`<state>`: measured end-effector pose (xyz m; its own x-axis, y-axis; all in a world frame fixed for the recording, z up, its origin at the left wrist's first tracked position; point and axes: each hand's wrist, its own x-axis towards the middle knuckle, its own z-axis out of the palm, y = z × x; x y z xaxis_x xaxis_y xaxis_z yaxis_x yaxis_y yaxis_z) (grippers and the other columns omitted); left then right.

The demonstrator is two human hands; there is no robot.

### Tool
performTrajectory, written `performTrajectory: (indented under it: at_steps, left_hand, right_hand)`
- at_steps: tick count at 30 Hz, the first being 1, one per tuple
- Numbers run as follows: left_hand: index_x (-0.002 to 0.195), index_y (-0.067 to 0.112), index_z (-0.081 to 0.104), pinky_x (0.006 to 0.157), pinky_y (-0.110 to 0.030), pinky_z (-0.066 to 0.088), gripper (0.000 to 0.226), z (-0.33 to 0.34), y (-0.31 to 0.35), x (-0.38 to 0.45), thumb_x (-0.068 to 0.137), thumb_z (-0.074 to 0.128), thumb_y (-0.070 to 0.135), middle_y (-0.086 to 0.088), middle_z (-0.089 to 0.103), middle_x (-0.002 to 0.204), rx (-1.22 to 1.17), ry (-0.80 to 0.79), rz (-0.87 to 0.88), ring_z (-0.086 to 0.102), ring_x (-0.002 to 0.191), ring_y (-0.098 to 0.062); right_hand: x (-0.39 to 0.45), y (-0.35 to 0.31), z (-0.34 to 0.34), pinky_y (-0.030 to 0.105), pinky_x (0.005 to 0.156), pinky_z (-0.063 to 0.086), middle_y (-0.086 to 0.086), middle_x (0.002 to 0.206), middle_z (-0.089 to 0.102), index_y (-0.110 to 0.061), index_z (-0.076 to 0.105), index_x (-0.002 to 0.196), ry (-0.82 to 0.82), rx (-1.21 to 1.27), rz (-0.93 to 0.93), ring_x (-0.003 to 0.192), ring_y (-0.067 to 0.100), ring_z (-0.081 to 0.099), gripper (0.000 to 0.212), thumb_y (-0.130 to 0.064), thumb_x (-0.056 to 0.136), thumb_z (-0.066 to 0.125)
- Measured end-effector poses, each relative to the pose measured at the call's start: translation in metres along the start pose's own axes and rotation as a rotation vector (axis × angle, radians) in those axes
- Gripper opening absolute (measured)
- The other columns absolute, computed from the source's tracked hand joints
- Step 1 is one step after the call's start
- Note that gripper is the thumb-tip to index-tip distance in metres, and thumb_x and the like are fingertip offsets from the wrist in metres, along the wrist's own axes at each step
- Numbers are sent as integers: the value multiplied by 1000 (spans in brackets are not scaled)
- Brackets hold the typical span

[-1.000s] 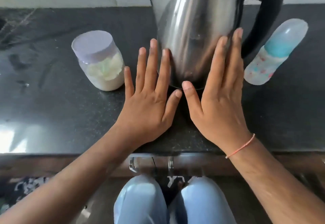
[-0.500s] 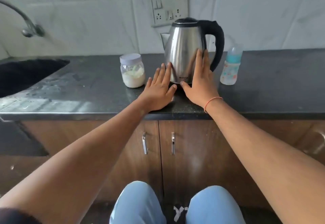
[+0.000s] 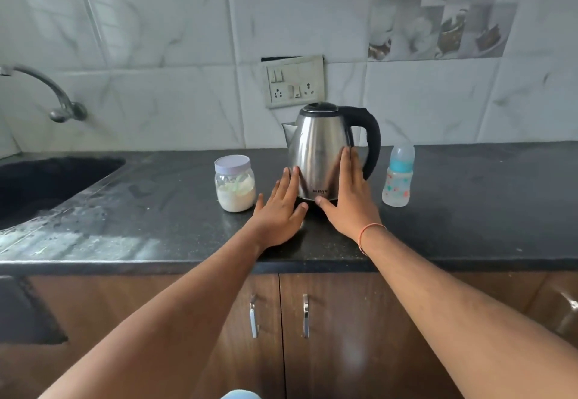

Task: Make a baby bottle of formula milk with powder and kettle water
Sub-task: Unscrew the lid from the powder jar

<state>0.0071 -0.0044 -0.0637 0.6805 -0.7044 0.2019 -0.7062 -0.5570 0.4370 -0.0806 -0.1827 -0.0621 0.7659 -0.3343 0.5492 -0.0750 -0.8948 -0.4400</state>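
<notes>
Steel kettle [image 3: 319, 154] upright on black counter [image 3: 469, 217], powder jar [image 3: 234, 183] to its left, capped baby bottle [image 3: 398, 176] to its right. Left hand [image 3: 281, 211] and right hand [image 3: 350, 201] flat, fingers straight, in front of kettle.

We see soft, even daylight, brightest as pale glare on the near left of the countertop [image 3: 78, 242]; the steel kettle [image 3: 319, 154] carries streaky reflections, forearms blur slightly near us, and straight lines bow toward the wide-angle edges
</notes>
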Motion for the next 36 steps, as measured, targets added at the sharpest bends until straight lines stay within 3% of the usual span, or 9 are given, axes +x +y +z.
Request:
performTrajectory:
  at_steps: [6, 12, 18, 21, 23, 28, 32, 34, 36]
  left_hand:
    - [167, 47, -25, 135, -65, 5, 80, -2, -5, 5, 114, 35, 51, 15, -20, 182, -19, 52, 4, -5, 171, -15]
    - [172, 31, 17, 120, -52, 44, 82, -5, 6, -21, 103, 61, 25, 1, 27, 174, 10, 481, 105, 45, 150, -31]
    - [170, 32, 6, 123, -61, 27, 110, -18, -11, -37, 90, 81, 31, 1, 7, 177, -158, 757, -233, 15, 162, -30]
    - [173, 29, -1, 128, -62, 30, 137, -31, -28, -34, 77, 97, 33, -3, 6, 182, -344, 720, -430, 14, 167, -31]
    - [174, 31, -3, 128, -59, 35, 151, -37, -38, -29, 67, 104, 28, -2, 20, 180, -472, 685, -484, 26, 165, -31]
    - [167, 48, -11, 116, -56, 51, 148, -40, -51, -23, 72, 99, 24, -5, 52, 162, -559, 585, -488, 62, 138, -37]
    - [168, 27, 27, 105, -37, 51, 125, -39, -49, -25, 69, 102, 23, -2, 61, 149, -576, 577, -434, 62, 136, -29]
    - [149, 24, 53, 96, -33, 52, 99, -38, -46, -26, 65, 105, 29, 6, 67, 130, -498, 514, -389, 67, 125, -24]
    - [137, 27, 58, 93, -34, 54, 94, -38, -39, -29, 57, 105, 44, 9, 67, 123, -440, 457, -350, 67, 118, -20]
  right_hand:
    - [10, 4, 3, 50, 125, 34, -6, 179, -19, -29, -22, 168, -16, 15, 19, 162, 37, 20, 122, -46, 97, 76]
    - [2, 3, -1, 46, 128, 29, -1, 181, 1, -25, -6, 171, 20, 116, 52, 163, 31, 22, 120, -37, 92, 84]
    - [-8, 5, -5, 36, 122, 41, -4, 167, 22, -27, 22, 164, 29, 206, 99, 149, 22, 42, 97, -38, 91, 84]
    - [-10, 6, -5, 43, 110, 54, -10, 156, 31, -31, 37, 155, 41, 235, 101, 132, 20, 57, 78, -43, 92, 81]
    - [-10, 7, -5, 43, 103, 59, -13, 152, 33, -33, 41, 152, 53, 247, 102, 123, 18, 61, 73, -44, 92, 81]
    - [-9, 7, -5, 32, 85, 60, -12, 147, 38, -34, 44, 149, 69, 248, 111, 91, 2, 65, 67, -42, 93, 81]
    - [-8, 6, -6, 32, 84, 61, -12, 145, 42, -34, 46, 146, 83, 256, 116, 84, 5, 67, 63, -41, 94, 80]
    - [-6, 6, -5, 31, 82, 62, -10, 144, 44, -33, 46, 145, 91, 259, 114, 82, 6, 67, 62, -40, 94, 80]
    - [-5, 5, -5, 29, 81, 61, -9, 142, 45, -32, 47, 144, 100, 260, 111, 81, 8, 67, 61, -40, 93, 80]
